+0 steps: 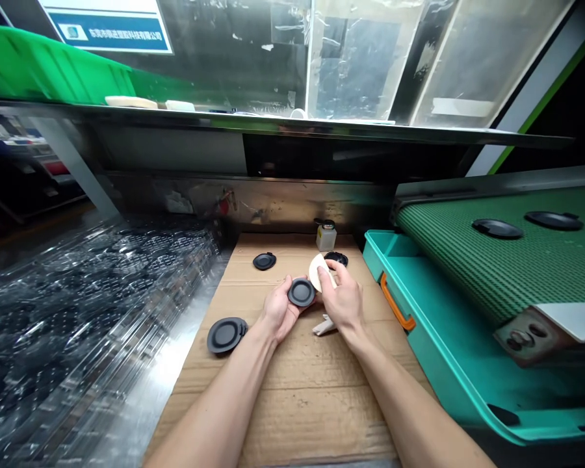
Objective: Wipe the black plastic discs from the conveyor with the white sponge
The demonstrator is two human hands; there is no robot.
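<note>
Nearest me, two bare forearms ran up from the bottom edge over a sheet of brown cardboard that covered the bench. At the middle of the frame the left hand was curled around a small round black disc, fingers beneath it and thumb at its rim, the ringed face turned up. Just right of it the right hand pinched a cream-white pad between thumb and fingers. The pad's edge was right at the disc, though I could not tell whether they touched.

A white scrap lay on the cardboard below the right hand. Left of the left wrist a larger black disc lay flat. Farther up, a second small disc lay left of centre, a black cap showed behind the right hand, and a small bottle stood upright near the cardboard's far edge.

At the right a teal tray with an orange handle sat under a green conveyor belt that carried two further discs. Clear plastic trays filled the left side.
</note>
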